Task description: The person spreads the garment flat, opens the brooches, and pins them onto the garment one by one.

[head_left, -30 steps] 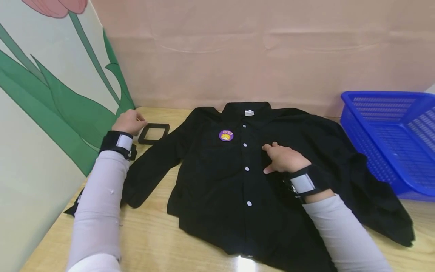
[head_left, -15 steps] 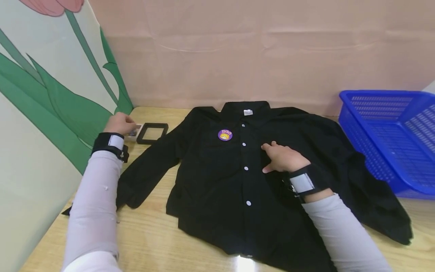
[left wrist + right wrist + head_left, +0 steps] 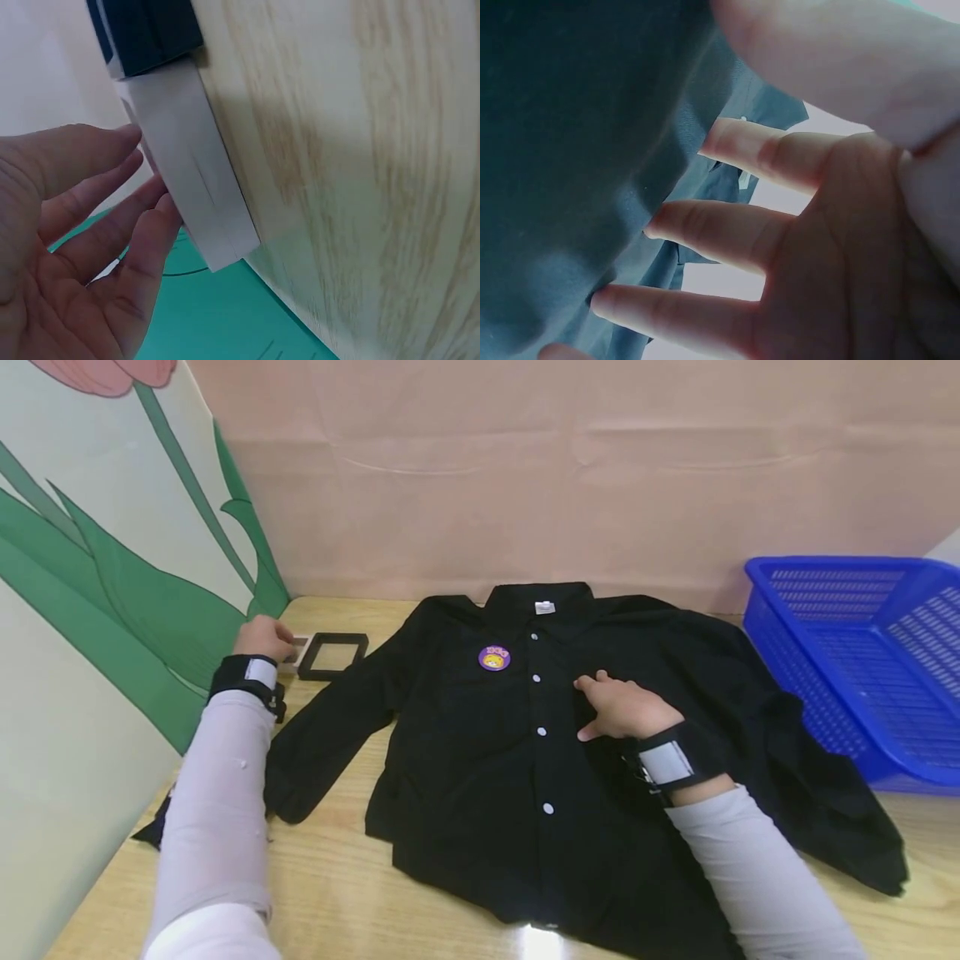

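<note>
A black button-up shirt (image 3: 465,735) lies spread out front side up, with white buttons down its middle. On its chest is a round purple badge (image 3: 494,658) with a yellow animal picture. My left hand (image 3: 264,638) is at a small pale box (image 3: 187,157) beyond the shirt's sleeve. Its thumb and loosely bent fingers touch the box's rim; nothing held shows, though some fingertips are hidden. Against the box stands a black square frame-like tray (image 3: 302,670). My right hand (image 3: 628,706) rests on the shirt beside the buttons, fingers (image 3: 727,232) spread and fairly straight.
A blue plastic basket (image 3: 832,681) stands at the right, next to the shirt's other sleeve. At the left rises a panel (image 3: 150,602) with painted tulips. A pinkish cloth (image 3: 525,485) hangs behind the wooden table (image 3: 337,893).
My left hand has moved a little left and down at the pale box, uncovering part of it beside the black tray. My right hand stays on the shirt. The head view has shifted slightly.
</note>
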A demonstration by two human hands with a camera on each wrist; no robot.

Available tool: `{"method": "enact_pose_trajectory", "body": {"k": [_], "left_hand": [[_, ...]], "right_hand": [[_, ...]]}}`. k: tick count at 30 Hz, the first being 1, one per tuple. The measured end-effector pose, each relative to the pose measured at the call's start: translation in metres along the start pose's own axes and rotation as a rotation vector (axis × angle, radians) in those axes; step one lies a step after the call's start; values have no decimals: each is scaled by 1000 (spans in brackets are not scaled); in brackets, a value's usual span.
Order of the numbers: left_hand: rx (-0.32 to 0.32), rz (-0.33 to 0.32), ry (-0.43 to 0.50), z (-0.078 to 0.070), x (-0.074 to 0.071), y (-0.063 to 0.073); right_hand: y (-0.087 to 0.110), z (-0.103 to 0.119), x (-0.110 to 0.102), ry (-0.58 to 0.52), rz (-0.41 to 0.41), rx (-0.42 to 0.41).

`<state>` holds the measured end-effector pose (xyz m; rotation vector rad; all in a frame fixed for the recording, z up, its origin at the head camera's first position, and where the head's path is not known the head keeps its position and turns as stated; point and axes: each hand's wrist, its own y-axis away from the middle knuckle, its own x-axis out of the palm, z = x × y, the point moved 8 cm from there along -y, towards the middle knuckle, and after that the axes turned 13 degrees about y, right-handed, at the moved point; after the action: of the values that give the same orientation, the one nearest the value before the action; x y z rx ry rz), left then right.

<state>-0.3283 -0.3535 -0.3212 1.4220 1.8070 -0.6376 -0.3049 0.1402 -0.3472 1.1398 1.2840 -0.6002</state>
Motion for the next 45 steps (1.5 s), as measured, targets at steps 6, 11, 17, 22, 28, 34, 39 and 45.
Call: {"method": "enact_pose_trajectory", "body": {"k": [6, 11, 17, 22, 28, 34, 39, 45], "left_hand": [[46, -26, -75, -8, 1, -1], [84, -38, -126, -8, 3, -4], [80, -25, -134, -4, 5, -4], [95, -38, -151, -5, 3, -1], [81, -36, -203, -3, 4, -2], [41, -20, -203, 4, 4, -3], [100, -26, -198, 1, 0, 0], [117, -45, -183, -9, -4, 10]], "right_hand": [[-1, -2, -1, 2, -4, 13], [-1, -1, -1, -4, 1, 9], [-1, 0, 1, -15, 12, 15], [0, 0, 1, -15, 16, 23], [0, 0, 1, -16, 14, 18], [0, 1, 1, -15, 11, 10], [-1, 0, 1, -14, 3, 17], [0, 1, 1, -15, 7, 17]]}}
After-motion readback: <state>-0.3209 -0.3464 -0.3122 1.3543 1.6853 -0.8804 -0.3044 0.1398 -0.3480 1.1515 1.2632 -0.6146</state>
